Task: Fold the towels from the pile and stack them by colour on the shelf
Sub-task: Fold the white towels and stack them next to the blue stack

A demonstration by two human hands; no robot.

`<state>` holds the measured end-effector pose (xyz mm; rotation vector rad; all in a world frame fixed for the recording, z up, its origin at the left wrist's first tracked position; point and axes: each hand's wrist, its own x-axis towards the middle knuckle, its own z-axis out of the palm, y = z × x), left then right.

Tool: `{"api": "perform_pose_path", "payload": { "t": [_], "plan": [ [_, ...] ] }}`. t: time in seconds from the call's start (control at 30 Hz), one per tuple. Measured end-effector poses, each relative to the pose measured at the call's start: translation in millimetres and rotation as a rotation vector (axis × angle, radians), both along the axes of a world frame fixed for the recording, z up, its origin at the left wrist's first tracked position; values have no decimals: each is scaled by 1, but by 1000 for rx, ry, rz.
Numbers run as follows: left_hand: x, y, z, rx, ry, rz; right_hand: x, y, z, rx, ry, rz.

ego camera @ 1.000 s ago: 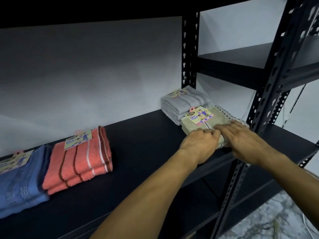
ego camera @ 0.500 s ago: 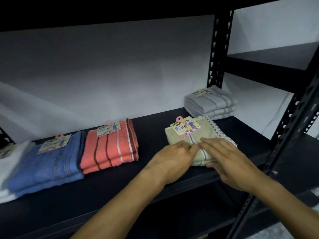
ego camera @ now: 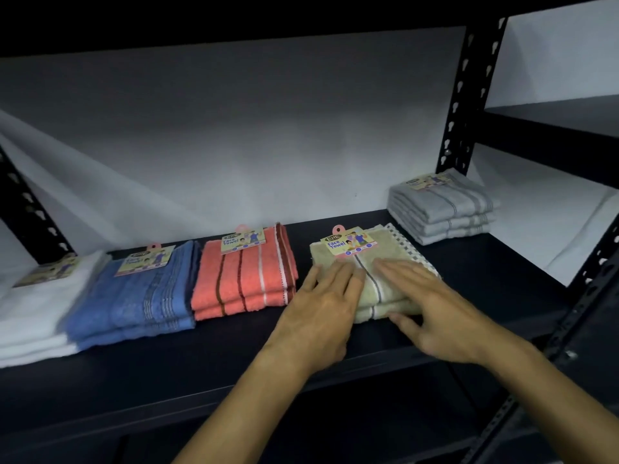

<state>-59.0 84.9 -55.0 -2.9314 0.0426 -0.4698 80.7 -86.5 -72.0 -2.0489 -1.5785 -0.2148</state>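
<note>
Dark shelf (ego camera: 234, 356), folded beige towels (ego camera: 371, 296), grey stripe, card label (ego camera: 350, 244)

Folded towel stacks (ego camera: 375, 289) on shelf (ego camera: 234, 356)

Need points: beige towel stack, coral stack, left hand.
beige towel stack (ego camera: 368, 293), head view, top towel between the hands.
coral stack (ego camera: 244, 279), head view, middle of top towel.
left hand (ego camera: 321, 306), head view, back of the hand.

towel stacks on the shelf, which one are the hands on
The beige stack, between the coral stack and the grey stack. Both the left hand and the right hand lie flat on it; the others are untouched.
</note>
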Motion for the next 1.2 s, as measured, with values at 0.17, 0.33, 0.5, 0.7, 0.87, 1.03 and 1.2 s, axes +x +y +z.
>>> {"api": "perform_pose_path", "payload": {
  "t": [0.17,0.33,0.5,0.7,0.87,1.03,1.2],
  "plan": [
    [7,-25,5,30,-139,6,14,-6,39,403,628,-159],
    [33,-51,-9,37,-59,175,43,23,25,351,1209,-338],
    [38,-54,-21,49,-9,309,41,38,24,356,1401,-304],
    [41,-40,-26,56,-57,358,41,56,17,397,1393,-283],
    [49,-26,-25,104,-26,354,39,74,19,407,1377,-283],
    [52,-17,-20,104,-18,366,42,86,20,410,1366,-274],
    [54,-13,-16,85,20,369,44,92,20,415,1367,-268]
  ]
}}
